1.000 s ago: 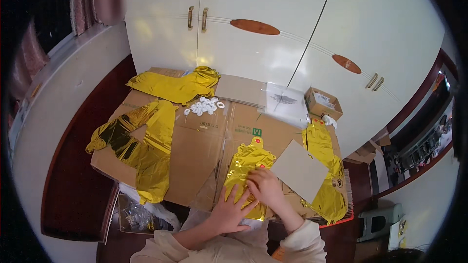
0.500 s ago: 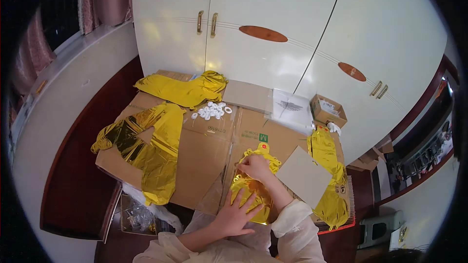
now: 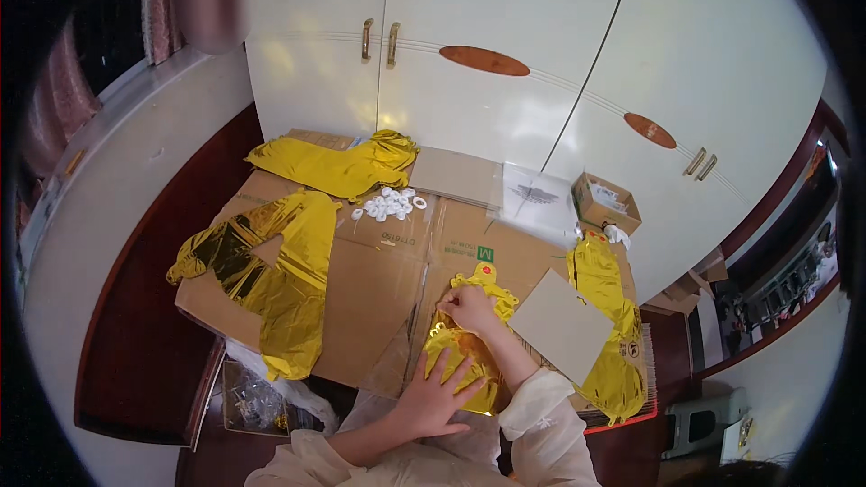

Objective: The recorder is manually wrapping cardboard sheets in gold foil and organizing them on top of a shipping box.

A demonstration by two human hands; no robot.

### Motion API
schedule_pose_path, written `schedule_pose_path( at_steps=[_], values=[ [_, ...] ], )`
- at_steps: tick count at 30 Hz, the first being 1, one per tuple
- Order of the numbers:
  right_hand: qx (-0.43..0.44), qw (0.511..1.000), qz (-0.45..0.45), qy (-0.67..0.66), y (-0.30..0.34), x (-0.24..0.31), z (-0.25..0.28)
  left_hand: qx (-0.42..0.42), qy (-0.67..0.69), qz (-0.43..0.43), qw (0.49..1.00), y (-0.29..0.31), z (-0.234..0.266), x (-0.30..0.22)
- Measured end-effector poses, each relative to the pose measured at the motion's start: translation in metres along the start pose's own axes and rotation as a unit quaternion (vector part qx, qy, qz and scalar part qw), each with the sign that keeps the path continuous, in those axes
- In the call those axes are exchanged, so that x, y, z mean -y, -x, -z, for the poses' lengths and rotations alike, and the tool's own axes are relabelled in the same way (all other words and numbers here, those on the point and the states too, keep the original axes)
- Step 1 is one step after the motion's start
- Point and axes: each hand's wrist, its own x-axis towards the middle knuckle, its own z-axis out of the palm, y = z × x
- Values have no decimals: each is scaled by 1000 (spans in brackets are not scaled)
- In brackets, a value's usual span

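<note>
A flat gold foil balloon point(image 3: 462, 348) with scalloped edges and a small red mark near its top lies in front of me on cardboard, its lower end close to my lap. My left hand point(image 3: 439, 399) rests on its lower part, palm down and fingers spread. Above it my right hand point(image 3: 471, 308) presses at the balloon's left edge with fingers curled together in a pinch. What sits between those fingertips is hidden. A grey-beige card sheet point(image 3: 561, 323) lies just right of my right forearm.
More flat gold foil balloons lie at the left point(image 3: 302, 280), far left point(image 3: 325, 167) and right point(image 3: 606, 307). White rings point(image 3: 388, 205) are heaped on the cardboard point(image 3: 374, 298). A small open box point(image 3: 606, 203) stands at the back right. White cupboard doors point(image 3: 496, 0) rise behind.
</note>
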Motion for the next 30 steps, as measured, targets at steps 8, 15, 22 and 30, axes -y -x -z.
schedule_pose_path(
  at_steps=[8,15,22,30],
  values=[
    [-58,998,4,-19,7,-1,-11,-14,29,8,999,0,3,-2],
    [-80,997,18,-1,12,5,-12,-4,10,-1,1000,-1,1,0],
    [-177,961,199,75,48,9,-4,-3,10,2,1000,-1,-2,1],
    [-164,965,172,107,54,10,-17,-7,23,-3,1000,0,-4,2]
  ],
)
